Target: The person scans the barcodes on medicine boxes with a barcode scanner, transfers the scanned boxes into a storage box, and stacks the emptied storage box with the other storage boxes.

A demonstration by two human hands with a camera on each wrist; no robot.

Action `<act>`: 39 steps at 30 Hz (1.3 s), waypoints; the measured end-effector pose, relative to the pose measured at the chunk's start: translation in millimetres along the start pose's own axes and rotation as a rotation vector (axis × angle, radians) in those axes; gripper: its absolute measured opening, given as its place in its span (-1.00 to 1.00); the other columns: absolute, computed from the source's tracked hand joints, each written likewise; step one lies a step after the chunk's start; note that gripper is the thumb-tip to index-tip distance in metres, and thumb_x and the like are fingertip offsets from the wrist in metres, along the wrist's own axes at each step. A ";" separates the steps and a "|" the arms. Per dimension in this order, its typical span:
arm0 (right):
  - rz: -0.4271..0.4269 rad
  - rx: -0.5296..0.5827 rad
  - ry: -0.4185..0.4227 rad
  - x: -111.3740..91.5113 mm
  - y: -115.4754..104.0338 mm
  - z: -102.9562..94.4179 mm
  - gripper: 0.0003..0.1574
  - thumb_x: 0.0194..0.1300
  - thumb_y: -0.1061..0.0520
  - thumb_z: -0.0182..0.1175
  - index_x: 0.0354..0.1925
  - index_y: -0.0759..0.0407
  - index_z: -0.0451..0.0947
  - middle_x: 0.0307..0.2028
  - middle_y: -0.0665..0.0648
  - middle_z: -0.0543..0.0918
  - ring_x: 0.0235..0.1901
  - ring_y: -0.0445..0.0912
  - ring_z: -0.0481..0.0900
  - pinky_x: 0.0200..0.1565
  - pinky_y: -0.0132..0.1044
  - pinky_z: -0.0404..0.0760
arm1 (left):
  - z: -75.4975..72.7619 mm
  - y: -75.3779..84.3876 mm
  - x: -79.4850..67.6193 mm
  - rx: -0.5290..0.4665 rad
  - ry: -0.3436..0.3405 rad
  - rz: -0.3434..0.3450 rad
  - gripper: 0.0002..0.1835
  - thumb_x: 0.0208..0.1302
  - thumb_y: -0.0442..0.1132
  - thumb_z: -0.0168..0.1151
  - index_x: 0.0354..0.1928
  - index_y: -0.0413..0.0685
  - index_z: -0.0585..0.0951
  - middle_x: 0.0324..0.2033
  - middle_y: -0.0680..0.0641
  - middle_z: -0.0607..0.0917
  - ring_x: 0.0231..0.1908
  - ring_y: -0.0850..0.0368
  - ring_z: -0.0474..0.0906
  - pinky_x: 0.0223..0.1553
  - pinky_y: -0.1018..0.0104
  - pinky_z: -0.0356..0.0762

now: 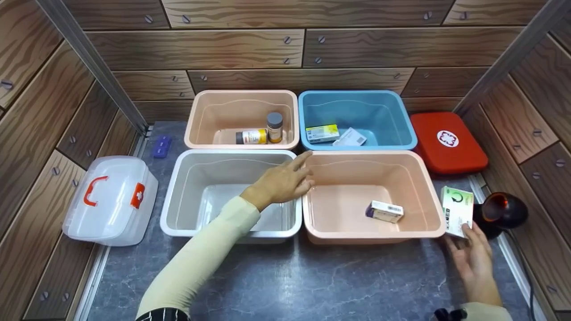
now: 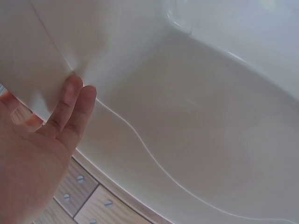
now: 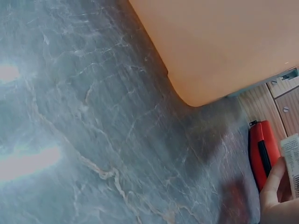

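My right hand [image 1: 475,256] grips the lower end of a white-and-green medicine box [image 1: 457,210], tilted up beside the right rim of the front peach bin [image 1: 428,200]. In the right wrist view only the thumb and part of that box [image 3: 292,161] show at the right edge. My left hand [image 1: 285,180] reaches over the grey bin [image 1: 187,191], its fingers loosely extended toward the corner where the bins meet. The left wrist view shows two of its fingertips [image 2: 86,98] at a pale bin wall. A small white-and-purple box [image 1: 386,211] lies in the front peach bin.
The back peach bin [image 1: 241,93] holds two pill bottles [image 1: 275,127]; the blue bin [image 1: 357,94] holds two small boxes [image 1: 322,133]. A red first-aid case [image 1: 446,147], a black scanner-like device [image 1: 504,211], a clear first-aid box [image 1: 111,200] and a purple pill organizer [image 1: 162,147] stand around.
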State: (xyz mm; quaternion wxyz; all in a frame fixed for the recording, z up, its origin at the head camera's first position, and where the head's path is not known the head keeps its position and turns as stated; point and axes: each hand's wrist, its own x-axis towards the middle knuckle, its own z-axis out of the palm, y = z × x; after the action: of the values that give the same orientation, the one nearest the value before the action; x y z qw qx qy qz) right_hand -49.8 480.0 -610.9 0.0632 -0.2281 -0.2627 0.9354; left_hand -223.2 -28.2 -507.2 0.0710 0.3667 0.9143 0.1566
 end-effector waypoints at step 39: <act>-0.327 -0.405 -0.183 54.9 -77.4 209.9 -0.61 0.39 0.59 0.24 0.07 0.29 0.65 -0.15 0.14 0.80 -0.23 -0.08 0.77 -0.23 -0.31 0.81 | 2.0 0.1 1.7 -0.011 -0.038 -0.030 -0.41 0.71 0.19 -0.15 0.54 0.15 0.50 0.79 0.01 -0.05 0.54 -0.26 0.42 0.37 -0.16 0.63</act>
State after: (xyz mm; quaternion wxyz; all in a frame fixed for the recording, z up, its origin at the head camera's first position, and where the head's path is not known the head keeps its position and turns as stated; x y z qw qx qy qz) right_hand -195.2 462.1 -433.1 0.1426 -0.1053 -0.4822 0.8580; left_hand -223.8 -26.5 -509.1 0.0927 0.3555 0.9174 0.1533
